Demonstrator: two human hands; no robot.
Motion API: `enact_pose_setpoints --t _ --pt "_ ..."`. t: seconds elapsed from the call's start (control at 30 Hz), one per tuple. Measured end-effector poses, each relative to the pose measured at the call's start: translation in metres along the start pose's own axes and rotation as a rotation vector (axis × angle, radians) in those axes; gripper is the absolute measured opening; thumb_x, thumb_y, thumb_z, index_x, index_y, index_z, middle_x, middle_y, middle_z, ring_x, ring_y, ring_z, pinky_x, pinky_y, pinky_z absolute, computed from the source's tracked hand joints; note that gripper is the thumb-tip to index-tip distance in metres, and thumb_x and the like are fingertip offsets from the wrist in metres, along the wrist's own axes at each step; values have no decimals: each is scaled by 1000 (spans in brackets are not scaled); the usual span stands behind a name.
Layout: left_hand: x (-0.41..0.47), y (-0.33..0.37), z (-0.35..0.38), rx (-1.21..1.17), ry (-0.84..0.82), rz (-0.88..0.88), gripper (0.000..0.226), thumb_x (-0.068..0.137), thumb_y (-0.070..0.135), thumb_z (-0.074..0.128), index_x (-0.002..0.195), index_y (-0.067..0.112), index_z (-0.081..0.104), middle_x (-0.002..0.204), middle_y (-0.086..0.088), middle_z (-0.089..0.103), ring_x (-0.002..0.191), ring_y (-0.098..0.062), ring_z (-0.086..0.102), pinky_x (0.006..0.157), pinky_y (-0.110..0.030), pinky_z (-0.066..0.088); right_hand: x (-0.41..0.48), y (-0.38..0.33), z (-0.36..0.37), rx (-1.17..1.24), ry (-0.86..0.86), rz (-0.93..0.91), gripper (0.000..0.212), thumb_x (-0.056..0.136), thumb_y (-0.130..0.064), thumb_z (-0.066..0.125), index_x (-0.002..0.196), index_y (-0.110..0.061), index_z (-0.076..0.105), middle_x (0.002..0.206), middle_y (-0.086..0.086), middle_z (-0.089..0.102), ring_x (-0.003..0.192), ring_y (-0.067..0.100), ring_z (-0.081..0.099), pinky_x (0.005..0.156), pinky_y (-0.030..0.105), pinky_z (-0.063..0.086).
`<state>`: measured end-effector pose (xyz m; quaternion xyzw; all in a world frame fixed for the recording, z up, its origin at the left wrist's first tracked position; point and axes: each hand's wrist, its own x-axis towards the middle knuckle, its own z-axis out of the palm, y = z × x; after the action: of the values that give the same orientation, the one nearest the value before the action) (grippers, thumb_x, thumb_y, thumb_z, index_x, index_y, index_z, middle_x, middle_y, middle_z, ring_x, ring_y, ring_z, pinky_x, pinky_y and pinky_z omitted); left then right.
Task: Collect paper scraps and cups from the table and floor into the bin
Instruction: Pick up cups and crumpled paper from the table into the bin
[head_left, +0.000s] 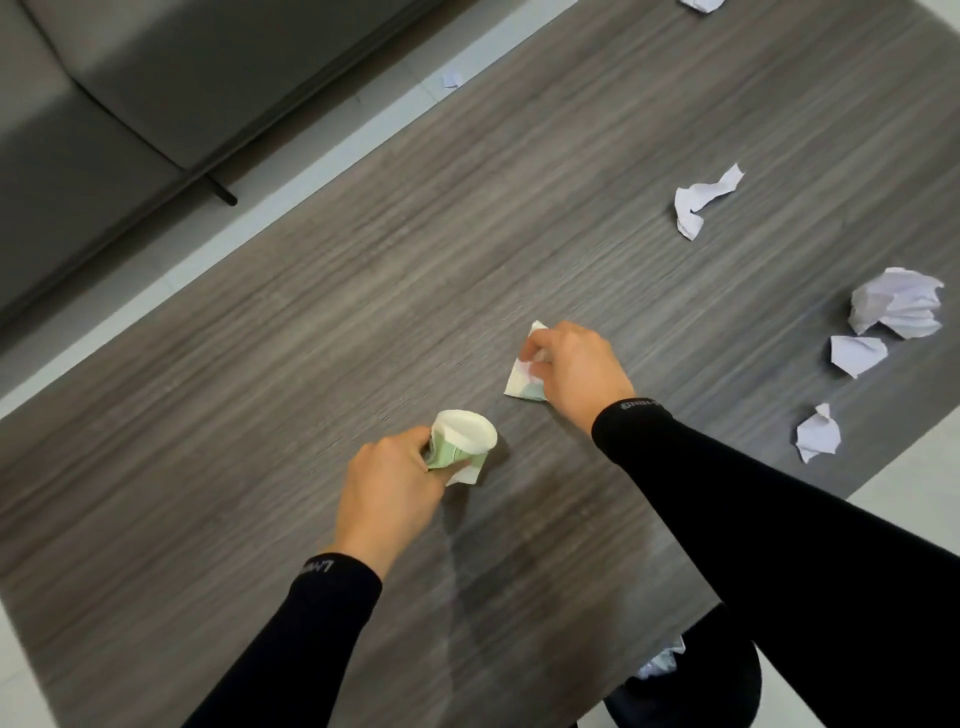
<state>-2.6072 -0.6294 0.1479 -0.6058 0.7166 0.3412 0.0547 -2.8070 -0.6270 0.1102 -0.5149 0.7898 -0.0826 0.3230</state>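
Clenched around a crushed paper cup (464, 447), the left hand (387, 493) holds it by its green-printed wall, the white rim turned up and away from the palm, just over the grey wood-grain table (311, 338). Further out, the right hand (571, 371) has its grip pinched on a flattened cup (524, 382), white with a little green and pink print, which lies on the table under the fingertips. Both arms wear black sleeves (727, 499). To the right, well apart from the hands, crumpled white paper scraps sit on the table: a long twisted scrap (701, 205), a large ball (896, 304), a smaller folded piece (856, 354) just below it, and another small wad (818, 434) near the table's edge. One more scrap (698, 4) shows at the top border. A small bit of paper (451, 79) lies on the pale floor between the table and a grey sofa (130, 78). Below the table's near corner stands a dark bin (727, 686) with white paper (662, 662) in it.
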Motion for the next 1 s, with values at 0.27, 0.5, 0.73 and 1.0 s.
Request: enact_pose_setpoints --t 0.27,0.5,0.73,1.0 --pt "-39 28 32 7 -238 56 18 75 19 66 72 36 67 48 15 65 45 4 59 40 -8 37 -86 53 -2 587 304 279 42 76 5 46 55 -30 54 82 -11 67 65 -10 62 48 1 39" --pt "-110 101 98 127 -366 227 15 79 26 60 89 19 68 81 -7 74 80 -25 68 67 -33 53 -245 150 -3 625 534 466 18 92 -16 49 89 -32 57 80 -13 64 71 11 60 60 6 41" --pt "-199 100 200 295 -514 342 42 84 32 49 126 25 43 113 -3 65 101 -28 60 79 -37 48 -340 206 63 669 355 725 20 89 -25 52 86 -44 52 77 -8 64 67 3 59 52 1 39" --pt "-198 82 240 564 -667 112 61 90 32 48 141 14 21 127 -12 54 109 -30 57 85 -37 48 -327 245 104 650 -61 829 22 82 -23 65 92 -5 72 92 7 71 87 21 63 76 21 41"
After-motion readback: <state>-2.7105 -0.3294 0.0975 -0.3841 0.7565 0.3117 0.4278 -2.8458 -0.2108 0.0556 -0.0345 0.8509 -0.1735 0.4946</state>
